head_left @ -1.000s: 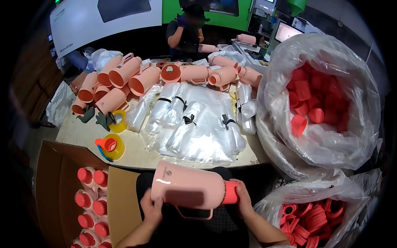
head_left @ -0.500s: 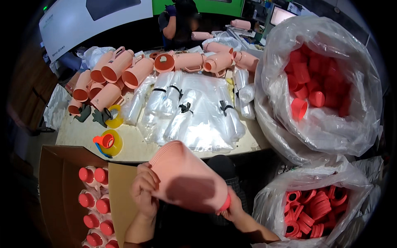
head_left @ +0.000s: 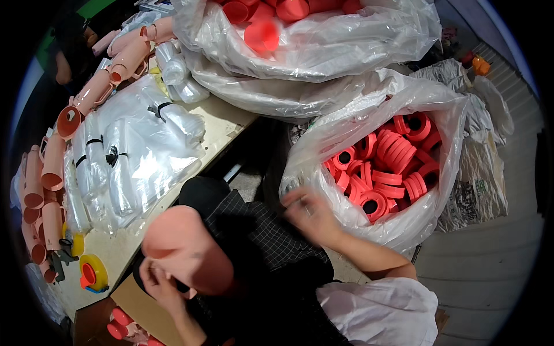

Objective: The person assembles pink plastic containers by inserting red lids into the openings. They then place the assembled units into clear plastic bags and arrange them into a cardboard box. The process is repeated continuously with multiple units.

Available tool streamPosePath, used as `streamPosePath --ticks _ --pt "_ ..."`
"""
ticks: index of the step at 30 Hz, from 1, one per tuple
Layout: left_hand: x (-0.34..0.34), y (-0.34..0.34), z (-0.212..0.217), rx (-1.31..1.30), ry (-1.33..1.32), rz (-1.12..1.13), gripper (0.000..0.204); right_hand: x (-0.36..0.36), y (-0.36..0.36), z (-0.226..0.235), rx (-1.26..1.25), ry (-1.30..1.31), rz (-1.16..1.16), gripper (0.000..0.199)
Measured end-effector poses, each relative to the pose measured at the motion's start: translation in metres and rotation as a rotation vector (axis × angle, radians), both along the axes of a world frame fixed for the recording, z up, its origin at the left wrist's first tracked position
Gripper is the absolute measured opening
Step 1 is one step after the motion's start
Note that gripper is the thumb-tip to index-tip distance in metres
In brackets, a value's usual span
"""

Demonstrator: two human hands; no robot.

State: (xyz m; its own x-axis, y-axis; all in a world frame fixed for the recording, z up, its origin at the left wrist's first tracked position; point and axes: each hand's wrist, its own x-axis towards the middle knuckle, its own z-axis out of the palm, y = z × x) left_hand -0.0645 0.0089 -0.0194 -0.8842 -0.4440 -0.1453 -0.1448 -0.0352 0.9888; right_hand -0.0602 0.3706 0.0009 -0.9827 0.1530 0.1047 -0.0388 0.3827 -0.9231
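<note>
A pink thermos jug (head_left: 187, 245) rests tilted across my lap, and my left hand (head_left: 161, 285) is closed around its lower side near the handle. My right hand (head_left: 311, 216) is off the jug, at the near left edge of a clear plastic bag (head_left: 294, 164). Motion smears its fingers, so their grip cannot be made out. Inside that bag lie many red ring-shaped lids (head_left: 398, 153), some showing dark centres.
A larger plastic bag (head_left: 259, 92) of red cups (head_left: 291, 8) stands beyond. Pink jugs (head_left: 55, 161), bundled clear bags (head_left: 127, 155) and yellow tape rolls (head_left: 95, 271) cover the table at left. Below it, a cardboard box (head_left: 138, 303) holds red-capped bottles (head_left: 118, 328). Another person (head_left: 66, 52) is at far left.
My view has swung right, toward the bag of red lids. My right hand has left the jug's red end and moved to that bag. The jug is lowered in my left hand.
</note>
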Motion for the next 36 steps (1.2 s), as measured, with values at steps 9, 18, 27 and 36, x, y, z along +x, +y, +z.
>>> streamPosePath --ticks 9,18,27,36 --pt "0.021 -0.008 -0.011 -0.416 0.094 -0.378 0.04 0.01 0.236 -0.157 0.769 -0.698 -0.385 0.086" --pt "0.041 -0.022 -0.02 -0.077 -0.077 -0.342 0.029 -0.012 0.098 0.045 1.033 0.317 -0.21 0.053" --pt "0.068 -0.032 -0.001 -0.114 -0.062 -0.096 0.029 -0.056 -0.068 -0.099 0.318 0.168 -0.116 0.033" --pt "0.058 -0.006 0.001 -0.22 0.057 -0.317 0.023 -0.069 -0.064 -0.044 -0.056 -0.149 0.115 0.055"
